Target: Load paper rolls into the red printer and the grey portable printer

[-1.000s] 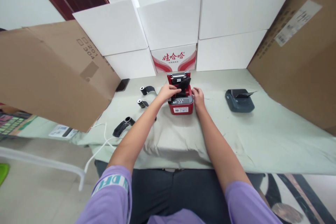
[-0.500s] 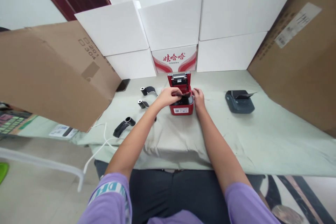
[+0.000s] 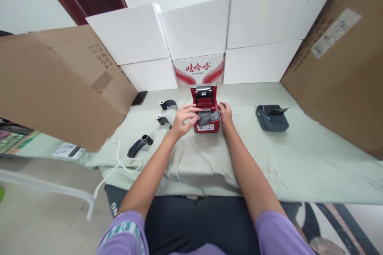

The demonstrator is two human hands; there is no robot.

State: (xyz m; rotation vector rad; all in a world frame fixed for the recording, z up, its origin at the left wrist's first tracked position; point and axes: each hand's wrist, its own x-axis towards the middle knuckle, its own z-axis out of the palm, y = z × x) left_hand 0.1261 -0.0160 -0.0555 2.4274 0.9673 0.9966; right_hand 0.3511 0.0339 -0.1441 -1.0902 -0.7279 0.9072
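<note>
Red printer (image 3: 206,128): on the counter (image 3: 299,155), between both hands, lid (image 3: 204,93) standing open at the back.
Black strip (image 3: 204,118): drapes forward out of the printer over its front edge.
Left hand (image 3: 182,121): fingers spread, tips at the strip's left edge. Pinching or just touching, can't tell from where I stand.
Right hand (image 3: 226,114): fingers curled against the printer's right side. Gripping or only steadying, can't tell.
Strip risk: could skew or crease; cause would be pulling on that one edge.
Lid risk: might drop onto strip or fingers if knocked; can't see what holds it up.
Printer risk: a tug could drag it askew on the loose cloth (image 3: 194,161) if the right hand eases off.
Middle roll (image 3: 161,119): tail just beside the left wrist; a sideways sweep might send it rolling.
</note>
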